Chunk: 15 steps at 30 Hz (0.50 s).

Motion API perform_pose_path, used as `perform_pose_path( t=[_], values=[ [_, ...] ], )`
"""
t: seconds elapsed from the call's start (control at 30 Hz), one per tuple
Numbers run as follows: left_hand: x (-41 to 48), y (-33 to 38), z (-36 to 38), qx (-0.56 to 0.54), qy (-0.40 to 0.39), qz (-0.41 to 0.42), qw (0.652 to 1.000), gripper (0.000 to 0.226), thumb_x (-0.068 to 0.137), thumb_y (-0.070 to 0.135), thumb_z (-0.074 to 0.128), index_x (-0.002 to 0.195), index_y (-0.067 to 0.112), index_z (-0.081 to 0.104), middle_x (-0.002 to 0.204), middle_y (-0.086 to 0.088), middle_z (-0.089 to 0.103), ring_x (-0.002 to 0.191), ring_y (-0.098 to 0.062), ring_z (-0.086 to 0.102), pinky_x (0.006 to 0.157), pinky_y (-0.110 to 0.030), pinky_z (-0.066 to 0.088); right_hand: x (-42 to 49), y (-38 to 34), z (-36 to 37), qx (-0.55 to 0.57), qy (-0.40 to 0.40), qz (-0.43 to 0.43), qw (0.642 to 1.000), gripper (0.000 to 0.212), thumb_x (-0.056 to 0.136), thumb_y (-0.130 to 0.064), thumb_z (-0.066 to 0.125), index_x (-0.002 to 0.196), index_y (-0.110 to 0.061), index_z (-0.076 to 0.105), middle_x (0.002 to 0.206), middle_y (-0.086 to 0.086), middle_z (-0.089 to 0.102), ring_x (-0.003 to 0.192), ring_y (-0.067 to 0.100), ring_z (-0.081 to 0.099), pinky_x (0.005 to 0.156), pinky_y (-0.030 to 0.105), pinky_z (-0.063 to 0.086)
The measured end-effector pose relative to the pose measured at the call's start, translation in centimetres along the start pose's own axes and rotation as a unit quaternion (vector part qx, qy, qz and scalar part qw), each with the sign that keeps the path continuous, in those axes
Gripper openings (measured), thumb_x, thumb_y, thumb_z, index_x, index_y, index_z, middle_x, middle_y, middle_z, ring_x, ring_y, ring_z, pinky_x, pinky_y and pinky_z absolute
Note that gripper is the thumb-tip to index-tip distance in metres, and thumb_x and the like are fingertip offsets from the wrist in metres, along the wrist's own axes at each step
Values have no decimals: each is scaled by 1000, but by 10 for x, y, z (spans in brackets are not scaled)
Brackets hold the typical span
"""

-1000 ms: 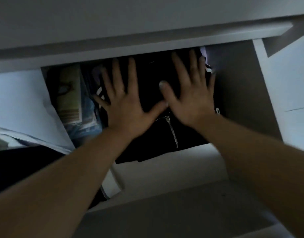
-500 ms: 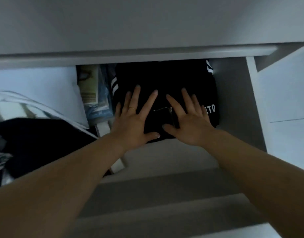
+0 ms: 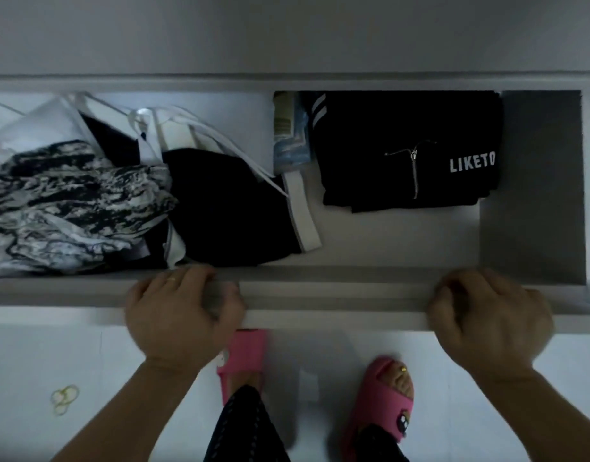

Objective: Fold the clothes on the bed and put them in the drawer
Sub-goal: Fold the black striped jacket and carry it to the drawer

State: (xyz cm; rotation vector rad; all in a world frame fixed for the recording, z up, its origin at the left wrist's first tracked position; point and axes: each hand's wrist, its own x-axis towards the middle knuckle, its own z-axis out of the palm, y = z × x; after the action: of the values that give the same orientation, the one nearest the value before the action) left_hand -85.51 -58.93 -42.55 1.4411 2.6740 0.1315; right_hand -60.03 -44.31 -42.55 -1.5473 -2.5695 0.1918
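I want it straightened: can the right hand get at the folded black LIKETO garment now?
Probably yes: the drawer is open, nothing covers the black garment, and the right hand grips the front edge close by.

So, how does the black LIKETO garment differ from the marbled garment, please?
The black LIKETO garment is folded flat; the marbled garment lies crumpled. The black LIKETO garment is plain with white lettering; the marbled garment is patterned all over. Both lie in the drawer.

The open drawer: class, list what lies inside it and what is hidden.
In the drawer: a folded black garment printed LIKETO at right; a marbled black-and-white cloth at left. Anything beneath them is covered.
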Motion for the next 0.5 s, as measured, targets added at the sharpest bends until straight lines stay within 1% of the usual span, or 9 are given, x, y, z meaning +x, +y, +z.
perform_pose_path(
  t=[0.13, 0.2, 0.23, 0.3, 0.37, 0.4, 0.43, 0.5],
  values=[
    [36, 0, -6, -21, 8, -14, 1000, 40, 74, 39, 44, 68, 7, 67, 54, -10, 63, 54, -31, 62, 62, -33, 43, 33, -5, 4, 3, 35, 6, 999, 35, 80, -24, 41, 59, -6, 62, 51, 12, 58, 46, 32, 53, 51, 30, 33],
    [58, 4, -7, -30, 20, -22, 999, 45, 77, 42, 42, 68, 5, 67, 56, -12, 63, 58, -32, 62, 66, -36, 44, 52, -7, 5, 3, 50, 31, 998, 37, 82, -26, 39, 65, -5, 64, 59, 14, 61, 57, 34, 57, 58, 34, 37],
    [68, 6, -7, -39, 27, -32, 998, 48, 79, 45, 41, 71, 4, 67, 62, -14, 65, 65, -33, 63, 71, -39, 44, 61, -9, 5, 5, 56, 54, 997, 38, 84, -27, 39, 71, -3, 65, 66, 17, 63, 66, 37, 58, 63, 37, 39],
    [79, 8, -8, -70, 52, -59, 994, 52, 83, 46, 42, 81, -1, 65, 81, -21, 65, 85, -39, 61, 85, -47, 43, 70, -16, 5, 28, 70, 104, 992, 41, 87, -30, 38, 86, 2, 63, 86, 25, 63, 88, 42, 56, 76, 44, 42],
    [77, 11, -9, -110, 76, -68, 989, 50, 84, 39, 45, 95, -7, 60, 102, -29, 57, 103, -48, 52, 94, -54, 39, 67, -26, 5, 66, 62, 124, 988, 44, 91, -31, 39, 104, 7, 57, 110, 30, 55, 110, 46, 48, 95, 50, 37],
    [73, 14, -11, -125, 81, -68, 986, 50, 84, 36, 47, 101, -9, 57, 110, -32, 52, 108, -51, 46, 96, -54, 37, 62, -32, 4, 86, 49, 123, 987, 45, 91, -30, 44, 114, 8, 52, 122, 32, 48, 120, 48, 40, 101, 52, 33],
    [69, 17, -12, -141, 81, -67, 984, 48, 82, 32, 50, 105, -10, 54, 114, -34, 47, 110, -52, 44, 96, -54, 36, 57, -38, 3, 108, 34, 128, 985, 47, 89, -25, 53, 121, 8, 47, 130, 33, 40, 125, 48, 34, 102, 51, 32],
    [63, 22, -16, -173, 65, -71, 980, 41, 78, 18, 63, 105, -10, 52, 113, -35, 45, 105, -52, 44, 88, -50, 39, 53, -50, 0, 155, 11, 149, 977, 55, 79, -9, 67, 125, 9, 41, 132, 33, 34, 122, 48, 34, 95, 47, 38]
  ],
)
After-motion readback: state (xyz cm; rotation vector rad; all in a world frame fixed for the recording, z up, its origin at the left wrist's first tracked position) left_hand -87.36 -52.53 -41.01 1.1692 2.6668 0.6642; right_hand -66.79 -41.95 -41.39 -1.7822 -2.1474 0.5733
